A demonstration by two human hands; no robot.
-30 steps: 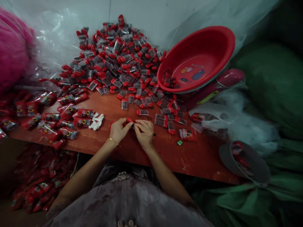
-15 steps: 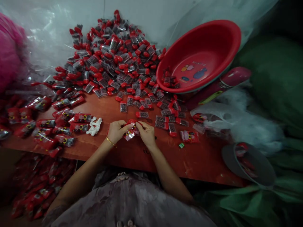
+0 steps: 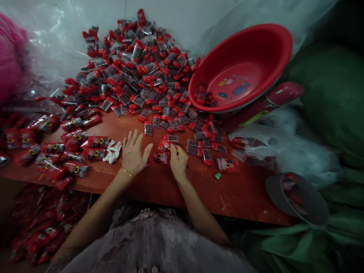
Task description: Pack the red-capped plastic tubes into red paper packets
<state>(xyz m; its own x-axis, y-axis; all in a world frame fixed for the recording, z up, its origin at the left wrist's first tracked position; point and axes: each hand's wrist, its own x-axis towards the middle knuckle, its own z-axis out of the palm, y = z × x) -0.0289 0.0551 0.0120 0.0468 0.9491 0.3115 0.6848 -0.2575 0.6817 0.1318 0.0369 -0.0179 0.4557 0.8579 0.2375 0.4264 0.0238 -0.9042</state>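
Observation:
My left hand (image 3: 133,153) is spread with its fingers apart, palm down above the red table (image 3: 204,193), and holds nothing. Between finger and thumb, my right hand (image 3: 178,163) pinches the edge of a small red packet (image 3: 164,143). Just below that one, a second red packet (image 3: 158,157) with a shiny clear part lies between my hands. Left of my left hand is a crumpled white bundle (image 3: 113,152). Beyond my hands are small clear containers with red caps and dark round contents, one of them (image 3: 148,128) close by.
A large heap of red-capped containers (image 3: 136,72) rises at the back. A red basin (image 3: 244,64) leans tilted at the right. Filled red packets (image 3: 75,142) spread over the left side. A grey bin (image 3: 307,201) stands by the right edge, beside plastic bags (image 3: 301,151).
My hands have parted. The left has let go of the packet, moved left and spread its fingers. The right keeps a pinch on a red packet, and two packets now show between the hands.

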